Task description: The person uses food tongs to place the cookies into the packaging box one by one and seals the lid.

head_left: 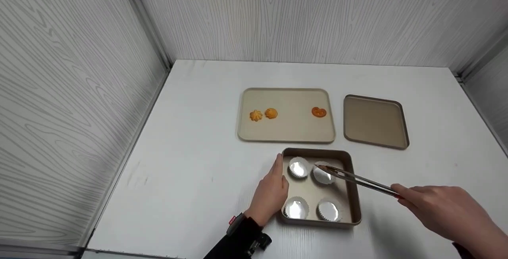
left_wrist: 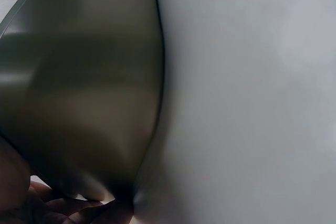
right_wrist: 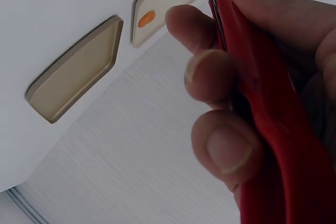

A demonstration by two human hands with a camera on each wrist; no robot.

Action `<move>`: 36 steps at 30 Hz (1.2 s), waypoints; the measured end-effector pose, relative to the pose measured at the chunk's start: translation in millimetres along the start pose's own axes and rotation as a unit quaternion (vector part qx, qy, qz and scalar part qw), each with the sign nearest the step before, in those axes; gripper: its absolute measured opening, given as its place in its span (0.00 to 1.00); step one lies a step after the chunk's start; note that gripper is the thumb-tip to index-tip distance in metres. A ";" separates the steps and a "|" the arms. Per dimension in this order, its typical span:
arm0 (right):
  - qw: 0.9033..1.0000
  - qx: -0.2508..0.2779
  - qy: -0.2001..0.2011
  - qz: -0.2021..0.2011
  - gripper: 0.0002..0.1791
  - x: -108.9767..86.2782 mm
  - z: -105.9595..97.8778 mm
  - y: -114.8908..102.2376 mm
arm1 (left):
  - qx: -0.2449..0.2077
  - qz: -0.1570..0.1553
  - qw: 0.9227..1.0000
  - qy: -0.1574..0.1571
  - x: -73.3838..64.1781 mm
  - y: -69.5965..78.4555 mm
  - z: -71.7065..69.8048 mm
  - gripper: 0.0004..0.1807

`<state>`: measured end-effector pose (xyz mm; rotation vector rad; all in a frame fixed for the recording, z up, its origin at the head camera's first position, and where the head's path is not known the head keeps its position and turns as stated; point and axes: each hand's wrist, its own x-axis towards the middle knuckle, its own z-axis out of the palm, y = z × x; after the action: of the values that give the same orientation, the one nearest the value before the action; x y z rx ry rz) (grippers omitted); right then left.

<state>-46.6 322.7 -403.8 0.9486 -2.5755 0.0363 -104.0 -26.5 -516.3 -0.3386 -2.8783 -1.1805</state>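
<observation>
My right hand [head_left: 448, 207] grips a pair of tongs [head_left: 367, 182] by the red handles [right_wrist: 262, 93], fingers curled round them. The metal arms reach over the right wall of a deep square baking pan [head_left: 354, 195]. The tongs' tips, with something small and brown at them, overlap the back right paper baking cup [head_left: 324, 176]. Other white cups with shiny centres sit in the pan: one back left [head_left: 298, 167], one front left [head_left: 296, 208], one front right [head_left: 328, 210]. My left hand [head_left: 270, 193] holds the pan's left wall [left_wrist: 89, 77], thumb at the rim.
Behind the pan lies a beige tray [head_left: 293, 132] bearing two swirled golden cookies [head_left: 263, 114] at its left and a pretzel-shaped piece [head_left: 318, 112] at its right. A smaller brown tray [head_left: 373, 122] lies to the right. Wood-grain panels [head_left: 297, 17] border the white table [head_left: 190, 152].
</observation>
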 end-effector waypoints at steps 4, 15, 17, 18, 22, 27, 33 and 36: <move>1.000 -0.014 0.012 -0.005 0.31 1.8 5.5 -0.5 | 0.000 -0.003 1.000 -0.001 0.0 0.2 -0.1 0.35; 0.999 -0.034 0.039 -0.012 0.32 1.2 12.7 1.4 | -0.003 0.002 1.000 -0.001 0.5 -0.6 0.3 0.35; 0.999 -0.032 0.038 -0.009 0.32 1.0 12.8 1.6 | -0.004 0.001 1.000 -0.002 0.4 -0.6 0.0 0.35; 0.999 -0.030 0.038 -0.007 0.32 0.9 12.8 1.8 | -0.004 0.000 1.000 -0.003 0.3 -0.7 0.0 0.35; 0.999 -0.029 0.036 -0.003 0.32 0.5 12.1 2.2 | -0.005 -0.002 1.000 -0.004 0.2 -1.0 0.3 0.35; 0.999 -0.029 0.041 -0.001 0.32 -1.8 9.5 3.6 | -0.004 0.002 1.000 -0.002 0.1 -0.2 0.1 0.35; 0.999 -0.018 0.049 0.009 0.33 -4.7 2.6 7.2 | -0.001 -0.003 1.000 -0.005 -0.1 1.3 -1.4 0.35; 0.999 -0.008 0.051 0.017 0.33 -4.8 -1.8 9.5 | -0.002 -0.003 1.000 -0.004 -0.2 1.7 -1.8 0.35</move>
<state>-48.6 333.3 -402.9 0.8740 -2.4954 0.0713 -103.6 -26.6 -513.8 -0.3350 -2.8860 -1.1882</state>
